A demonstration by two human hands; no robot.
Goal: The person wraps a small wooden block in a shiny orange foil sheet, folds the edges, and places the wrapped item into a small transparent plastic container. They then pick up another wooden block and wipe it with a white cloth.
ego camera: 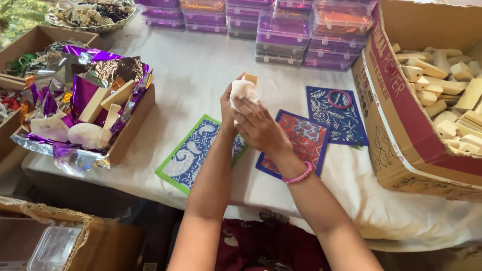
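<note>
— Holding anything, those hands?
— Yes. The left hand (228, 108) and right hand (258, 125) meet above the counter (201, 75), fingers (246, 108) pinching a pale block (243, 90) wrapped in white, with a bare wooden corner showing at its top.
— What lies below?
— A green-edged blue card (193, 153), a red-and-blue card (301, 140), and a dark blue card (346, 120) carrying a pink bangle (340, 99). A cardboard box of wooden blocks (442, 90) stands at the right, a box of purple foil (85, 110) at the left.
</note>
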